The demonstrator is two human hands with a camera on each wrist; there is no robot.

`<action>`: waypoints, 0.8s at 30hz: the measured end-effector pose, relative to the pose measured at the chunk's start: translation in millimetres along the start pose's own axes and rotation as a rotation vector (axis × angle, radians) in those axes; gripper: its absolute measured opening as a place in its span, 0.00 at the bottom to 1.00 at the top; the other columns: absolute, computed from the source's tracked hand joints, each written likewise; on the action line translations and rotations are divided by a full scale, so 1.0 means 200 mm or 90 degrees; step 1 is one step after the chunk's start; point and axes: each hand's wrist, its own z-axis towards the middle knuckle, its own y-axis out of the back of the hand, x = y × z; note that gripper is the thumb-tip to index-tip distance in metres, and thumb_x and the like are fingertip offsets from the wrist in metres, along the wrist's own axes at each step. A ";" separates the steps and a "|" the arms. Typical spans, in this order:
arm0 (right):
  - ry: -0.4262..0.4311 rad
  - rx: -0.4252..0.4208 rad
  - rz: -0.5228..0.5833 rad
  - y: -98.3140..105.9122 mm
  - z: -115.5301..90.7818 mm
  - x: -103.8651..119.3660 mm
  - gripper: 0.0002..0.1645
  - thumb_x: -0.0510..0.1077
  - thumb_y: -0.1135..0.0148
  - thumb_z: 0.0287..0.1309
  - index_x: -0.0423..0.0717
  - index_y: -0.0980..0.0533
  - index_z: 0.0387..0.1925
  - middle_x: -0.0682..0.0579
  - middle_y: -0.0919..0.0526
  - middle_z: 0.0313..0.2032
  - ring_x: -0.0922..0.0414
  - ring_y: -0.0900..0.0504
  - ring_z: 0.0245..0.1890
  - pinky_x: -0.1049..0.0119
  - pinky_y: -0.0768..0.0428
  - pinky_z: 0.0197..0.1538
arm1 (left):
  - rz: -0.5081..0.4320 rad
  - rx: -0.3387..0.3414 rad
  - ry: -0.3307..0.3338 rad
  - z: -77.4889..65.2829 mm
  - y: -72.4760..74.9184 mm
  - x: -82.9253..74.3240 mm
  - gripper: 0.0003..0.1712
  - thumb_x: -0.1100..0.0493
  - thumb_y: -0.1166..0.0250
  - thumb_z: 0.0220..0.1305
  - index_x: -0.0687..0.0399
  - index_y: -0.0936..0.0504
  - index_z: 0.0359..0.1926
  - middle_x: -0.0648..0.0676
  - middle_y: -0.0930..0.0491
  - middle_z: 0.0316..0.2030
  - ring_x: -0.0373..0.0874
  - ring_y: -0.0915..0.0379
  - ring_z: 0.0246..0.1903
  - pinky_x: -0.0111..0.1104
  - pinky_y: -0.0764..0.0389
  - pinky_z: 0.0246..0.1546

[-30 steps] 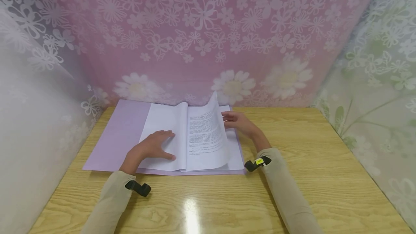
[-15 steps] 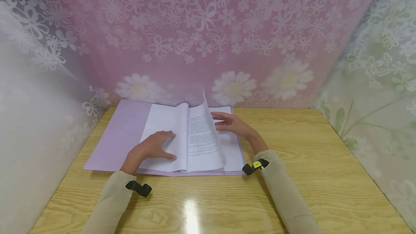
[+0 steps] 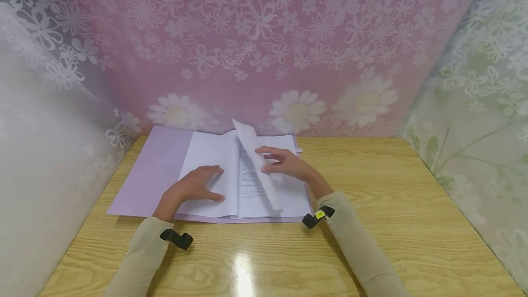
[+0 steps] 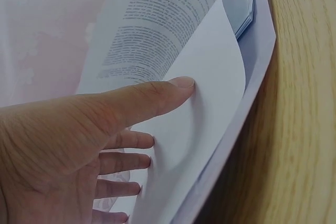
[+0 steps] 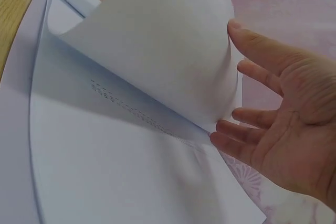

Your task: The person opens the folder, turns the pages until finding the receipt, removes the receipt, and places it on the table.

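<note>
A lilac folder [image 3: 152, 164] lies spread on the table with white pages in it. On the left-hand pages [image 3: 206, 148] rests my left hand [image 3: 191, 186], its thumb and fingers spread apart. One lifted sheet [image 3: 255, 162] stands curled up near the middle, its blank back facing right. My right hand [image 3: 286, 162] touches that back with extended fingers; in the right wrist view the thumb [image 5: 262, 48] meets the sheet's edge. Printed text [image 4: 157, 30] shows on the lifted sheet in the left wrist view. Beneath it lies the right-hand stack [image 3: 294, 191].
The wood-grain table [image 3: 371, 205] extends in front and to the right. A pink flowered cloth [image 3: 264, 58] hangs behind the folder, with pale cloth [image 3: 486, 127] at the right side. A small pale tab [image 3: 299, 150] sticks out at the folder's right edge.
My right hand has moved left, pushing the sheet from nearly flat on the right to standing and leaning left. My left hand has stayed in place on the left-hand pages.
</note>
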 end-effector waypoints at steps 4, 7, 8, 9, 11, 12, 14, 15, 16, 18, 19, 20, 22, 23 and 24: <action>0.004 0.022 -0.020 -0.02 0.00 0.01 0.37 0.47 0.32 0.66 0.61 0.33 0.74 0.56 0.41 0.79 0.46 0.39 0.78 0.50 0.34 0.77 | -0.002 -0.006 -0.008 0.00 0.00 0.00 0.53 0.40 0.22 0.54 0.61 0.33 0.73 0.64 0.37 0.75 0.64 0.43 0.75 0.57 0.39 0.75; 0.017 0.042 -0.030 -0.03 0.00 0.01 0.38 0.45 0.35 0.68 0.59 0.36 0.76 0.53 0.47 0.81 0.44 0.42 0.79 0.49 0.36 0.77 | -0.005 -0.010 -0.013 0.00 0.00 0.00 0.53 0.41 0.23 0.54 0.61 0.33 0.73 0.65 0.36 0.75 0.64 0.42 0.75 0.56 0.38 0.75; 0.023 0.048 -0.030 -0.03 0.00 0.01 0.38 0.44 0.35 0.69 0.57 0.36 0.77 0.51 0.49 0.81 0.43 0.44 0.79 0.48 0.36 0.77 | -0.007 -0.013 -0.015 0.00 0.00 0.00 0.52 0.41 0.23 0.55 0.61 0.33 0.73 0.65 0.36 0.75 0.64 0.42 0.75 0.56 0.38 0.75; 0.029 0.052 -0.030 -0.03 0.00 0.01 0.39 0.43 0.35 0.69 0.56 0.37 0.77 0.51 0.50 0.82 0.43 0.44 0.79 0.48 0.35 0.76 | -0.009 -0.016 -0.019 0.00 0.01 0.00 0.52 0.41 0.23 0.55 0.62 0.32 0.73 0.65 0.36 0.74 0.64 0.42 0.75 0.55 0.38 0.75; 0.038 0.055 -0.036 -0.04 0.01 0.00 0.40 0.42 0.35 0.68 0.54 0.37 0.77 0.50 0.51 0.82 0.43 0.45 0.80 0.48 0.33 0.75 | -0.011 -0.024 -0.026 0.00 0.01 -0.01 0.50 0.42 0.24 0.57 0.63 0.32 0.73 0.65 0.34 0.74 0.63 0.41 0.74 0.55 0.38 0.75; 0.039 0.053 -0.038 -0.05 0.01 0.00 0.40 0.42 0.34 0.68 0.54 0.37 0.77 0.50 0.51 0.82 0.44 0.46 0.80 0.49 0.31 0.74 | -0.012 -0.029 -0.029 0.00 0.01 -0.01 0.49 0.43 0.24 0.58 0.63 0.32 0.72 0.65 0.34 0.73 0.63 0.40 0.74 0.54 0.38 0.75; 0.033 0.043 -0.051 -0.06 0.01 0.01 0.40 0.42 0.33 0.67 0.54 0.36 0.77 0.50 0.50 0.81 0.45 0.45 0.80 0.51 0.29 0.73 | -0.017 -0.040 -0.034 0.01 0.02 -0.02 0.47 0.44 0.25 0.59 0.63 0.32 0.72 0.65 0.32 0.72 0.63 0.39 0.74 0.54 0.37 0.75; 0.031 0.037 -0.062 -0.07 0.02 0.01 0.40 0.43 0.33 0.67 0.54 0.36 0.76 0.50 0.50 0.81 0.45 0.44 0.80 0.52 0.28 0.72 | -0.019 -0.045 -0.037 0.01 0.02 -0.02 0.46 0.44 0.25 0.60 0.63 0.31 0.72 0.65 0.32 0.72 0.62 0.39 0.74 0.54 0.37 0.75; 0.025 0.029 -0.072 -0.08 0.02 0.01 0.40 0.44 0.33 0.67 0.55 0.36 0.76 0.49 0.50 0.81 0.46 0.44 0.80 0.53 0.27 0.72 | -0.020 -0.051 -0.040 0.01 0.02 -0.02 0.46 0.45 0.26 0.61 0.64 0.31 0.71 0.65 0.31 0.71 0.63 0.38 0.73 0.54 0.36 0.74; 0.012 0.014 -0.085 -0.10 0.03 0.02 0.39 0.45 0.33 0.67 0.55 0.35 0.76 0.48 0.50 0.81 0.46 0.45 0.80 0.53 0.26 0.71 | -0.027 -0.064 -0.044 0.01 0.02 -0.03 0.43 0.46 0.27 0.62 0.64 0.30 0.71 0.65 0.30 0.71 0.62 0.37 0.73 0.54 0.35 0.74; 0.007 0.007 -0.090 -0.11 0.03 0.02 0.39 0.45 0.33 0.67 0.55 0.35 0.76 0.47 0.50 0.81 0.45 0.44 0.80 0.53 0.26 0.71 | -0.030 -0.074 -0.047 0.01 0.02 -0.04 0.42 0.46 0.28 0.64 0.64 0.29 0.71 0.65 0.29 0.70 0.62 0.37 0.72 0.54 0.35 0.73; 0.003 0.001 -0.095 -0.12 0.03 0.03 0.39 0.45 0.33 0.67 0.54 0.35 0.76 0.46 0.51 0.81 0.45 0.45 0.80 0.52 0.26 0.71 | -0.029 -0.088 -0.054 0.01 0.02 -0.04 0.39 0.48 0.29 0.66 0.64 0.29 0.70 0.65 0.28 0.69 0.63 0.36 0.72 0.54 0.34 0.73; -0.010 -0.010 -0.101 -0.14 0.03 0.04 0.39 0.46 0.33 0.67 0.55 0.35 0.76 0.46 0.51 0.81 0.45 0.45 0.80 0.51 0.26 0.71 | -0.028 -0.128 -0.063 0.01 0.03 -0.05 0.34 0.50 0.32 0.69 0.64 0.27 0.68 0.65 0.26 0.68 0.63 0.33 0.70 0.54 0.32 0.71; -0.014 -0.013 -0.105 -0.15 0.03 0.04 0.40 0.47 0.32 0.66 0.54 0.35 0.76 0.45 0.52 0.81 0.45 0.45 0.80 0.51 0.27 0.71 | -0.030 -0.154 -0.065 0.01 0.03 -0.05 0.31 0.52 0.34 0.70 0.64 0.26 0.68 0.65 0.25 0.67 0.62 0.32 0.70 0.54 0.31 0.71; -0.020 -0.017 -0.109 -0.16 0.03 0.04 0.40 0.47 0.32 0.66 0.55 0.35 0.76 0.45 0.52 0.82 0.45 0.45 0.80 0.50 0.27 0.72 | -0.029 -0.182 -0.071 0.01 0.03 -0.06 0.29 0.54 0.35 0.72 0.64 0.25 0.67 0.65 0.24 0.66 0.62 0.32 0.69 0.54 0.30 0.70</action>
